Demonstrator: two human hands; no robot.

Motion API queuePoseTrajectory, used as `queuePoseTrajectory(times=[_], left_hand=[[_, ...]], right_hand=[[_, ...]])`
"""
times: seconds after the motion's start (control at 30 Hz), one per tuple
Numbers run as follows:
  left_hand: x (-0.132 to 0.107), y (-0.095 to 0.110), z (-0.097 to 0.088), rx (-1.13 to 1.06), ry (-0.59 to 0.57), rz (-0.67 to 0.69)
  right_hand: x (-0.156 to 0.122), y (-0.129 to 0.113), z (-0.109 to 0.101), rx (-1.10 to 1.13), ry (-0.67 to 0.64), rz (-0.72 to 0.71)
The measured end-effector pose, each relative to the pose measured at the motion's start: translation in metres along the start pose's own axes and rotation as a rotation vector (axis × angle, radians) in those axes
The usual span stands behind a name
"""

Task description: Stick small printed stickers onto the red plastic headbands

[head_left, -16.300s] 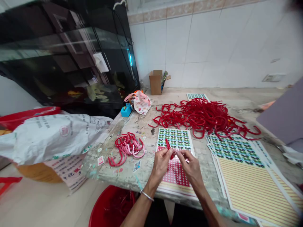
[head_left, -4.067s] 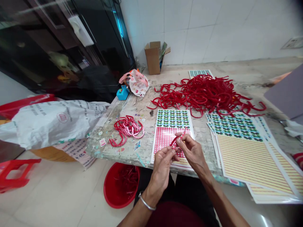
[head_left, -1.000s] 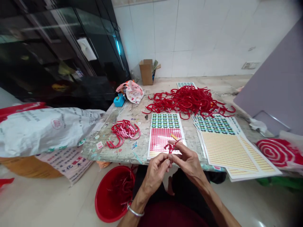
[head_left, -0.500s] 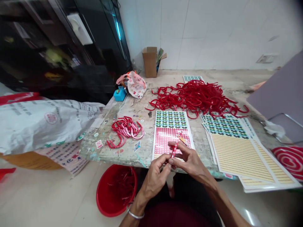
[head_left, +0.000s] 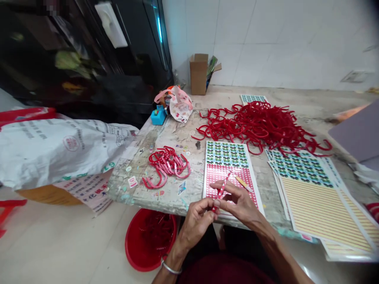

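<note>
You are pinching a narrow, white-dotted red strip [head_left: 221,191]
Left-hand grip [head_left: 195,223] and right-hand grip [head_left: 242,202] are both clamping it; keeping it untwisted is probably serving you best.

At lower centre, the held strip [head_left: 226,180], plain red at first, shows white dots; a yellow stick [head_left: 242,183] has appeared to its right.

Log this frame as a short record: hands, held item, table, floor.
Left hand: pinching a red-and-white band
Right hand: holding the same band
Under right hand: patterned sheet
Table, left: small heap of bands
Table, far side: large red pile
Table, right: stacked sheets
Floor: red bucket containing red strips
</note>
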State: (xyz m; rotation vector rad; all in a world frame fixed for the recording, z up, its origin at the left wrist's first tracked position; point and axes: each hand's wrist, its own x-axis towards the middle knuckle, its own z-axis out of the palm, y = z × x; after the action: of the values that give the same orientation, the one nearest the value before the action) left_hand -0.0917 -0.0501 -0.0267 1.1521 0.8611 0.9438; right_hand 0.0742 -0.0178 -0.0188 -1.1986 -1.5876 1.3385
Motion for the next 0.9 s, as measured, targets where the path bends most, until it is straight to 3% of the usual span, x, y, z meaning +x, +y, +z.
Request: queuePoseTrajectory(times=[0.23, 0.5, 0.7, 0.9], left_hand=[[-0.006, 0.005, 0.024, 0.033, 0.056, 0.030], [-0.004, 0.002, 0.062, 0.092, -0.024, 0.024], [0.009, 0.006, 0.076, 0.104, -0.069, -0.044], [0.023, 0.003, 0.079, 0.080, -0.031, -0.091]], right_hand=[[-0.009, 0.006, 0.000, 0.024, -0.022, -0.046], [-0.034, 0.014, -0.033, 0.072, 0.068, -0.104], [-0.045, 0.017, -0.048, -0.011, 0.098, -0.171], [-0.039, 0.024, -0.050, -0.166, 0.152, -0.296]])
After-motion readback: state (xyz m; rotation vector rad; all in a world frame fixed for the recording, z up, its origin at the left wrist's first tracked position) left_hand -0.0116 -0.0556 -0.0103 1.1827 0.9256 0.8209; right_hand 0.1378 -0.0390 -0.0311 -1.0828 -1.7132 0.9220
